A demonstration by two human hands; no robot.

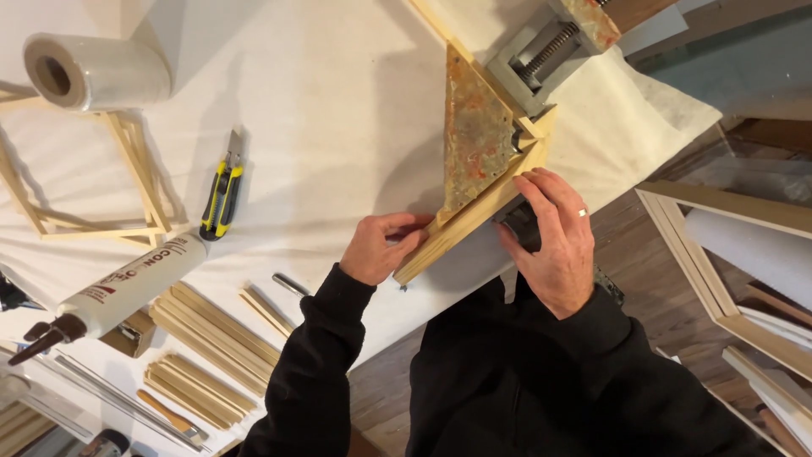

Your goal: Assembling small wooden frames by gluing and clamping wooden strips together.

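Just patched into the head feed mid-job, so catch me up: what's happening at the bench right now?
A person in black sleeves is working at a corner clamp on a white-covered table. The left hand pinches the near end of a wooden strip lying in the clamp; the right hand wraps a dark knob at the clamp's edge. A yellow utility knife, a sealant tube and spare strips lie left, untouched.

We see a white cloth-covered worktable (338,101); wood-plank floor (651,254) right of it. Pale frame mouldings (719,288) lean beyond the table's right edge. Light is soft, shadows faint.
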